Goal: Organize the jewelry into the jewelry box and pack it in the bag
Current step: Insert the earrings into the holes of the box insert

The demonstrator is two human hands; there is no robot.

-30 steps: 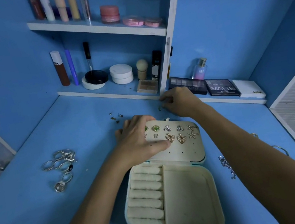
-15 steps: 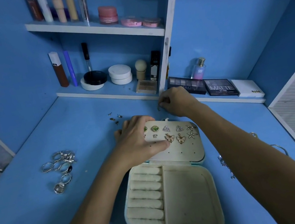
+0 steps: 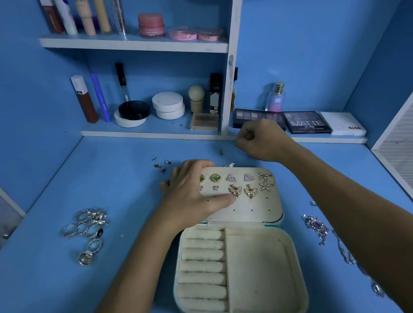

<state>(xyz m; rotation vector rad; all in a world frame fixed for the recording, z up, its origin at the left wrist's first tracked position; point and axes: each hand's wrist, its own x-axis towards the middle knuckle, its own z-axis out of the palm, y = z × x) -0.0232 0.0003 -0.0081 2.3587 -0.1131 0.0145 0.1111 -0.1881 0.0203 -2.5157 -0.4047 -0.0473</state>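
An open cream jewelry box [image 3: 297,264] lies on the blue desk, with ring rolls on its left side and a bare compartment on its right. Its lid panel [image 3: 253,208] holds several stud earrings [image 3: 250,191]. My left hand [image 3: 190,195] grips the lid's left edge, thumb pressed on the panel beside a butterfly earring. My right hand [image 3: 263,140] hovers just beyond the lid with fingers curled and fingertips together; nothing shows between them. A small metal piece [image 3: 221,151] lies on the desk left of it. No bag is in view.
Several silver rings [image 3: 88,227] lie on the desk at the left, and small earring backs [image 3: 161,165] behind my left hand. Silver chains [image 3: 317,227] lie right of the box. Eyeshadow palettes [image 3: 306,125], a perfume bottle [image 3: 276,97] and cosmetics fill the back shelves.
My right hand has drawn slightly right and back from the small piece on the desk, fingers still curled. My left hand keeps its hold on the lid.
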